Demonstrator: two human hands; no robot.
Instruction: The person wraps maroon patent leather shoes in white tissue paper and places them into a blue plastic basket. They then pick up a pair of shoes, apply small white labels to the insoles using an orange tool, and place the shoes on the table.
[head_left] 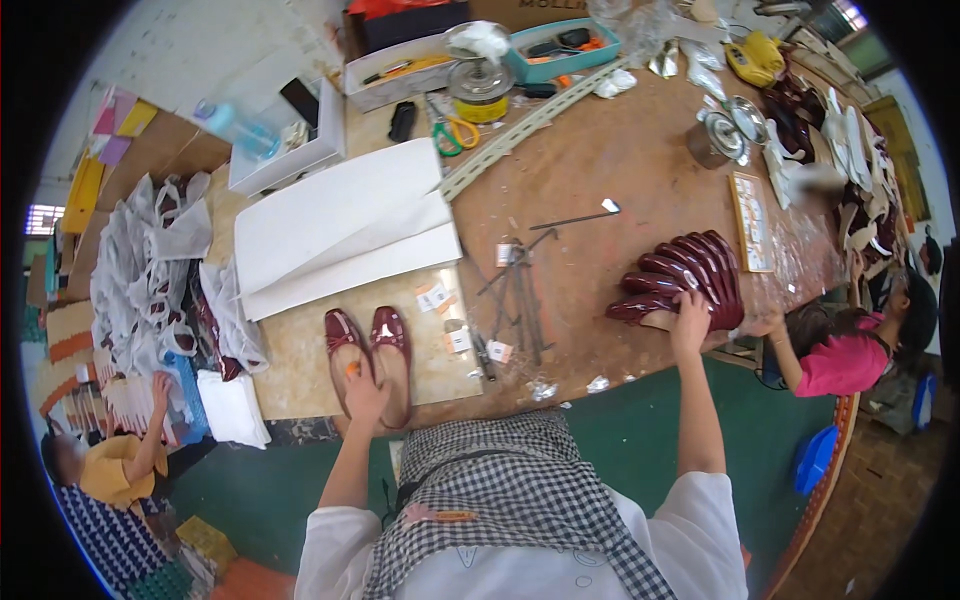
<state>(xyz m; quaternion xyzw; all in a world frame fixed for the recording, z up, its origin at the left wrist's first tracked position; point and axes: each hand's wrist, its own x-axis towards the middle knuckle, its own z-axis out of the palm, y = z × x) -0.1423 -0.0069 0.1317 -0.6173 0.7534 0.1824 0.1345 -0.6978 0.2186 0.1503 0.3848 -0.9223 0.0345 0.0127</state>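
A pair of glossy burgundy flat shoes with small bows stands side by side, toes pointing away from me, on the pale board at the table's front. My left hand reaches into the heel end of the left shoe, its fingers closed at the inner side. Something small and orange shows at its fingertips; I cannot tell what it is. To the right, several burgundy shoes are packed in a fanned row. My right hand grips the nearest shoe of that row at its opening.
White paper sheets lie behind the pair. Thin metal rods, small labels and a black-handled tool are in the middle. Scissors, a metal pot and a perforated metal strip sit farther back. Co-workers sit at both sides.
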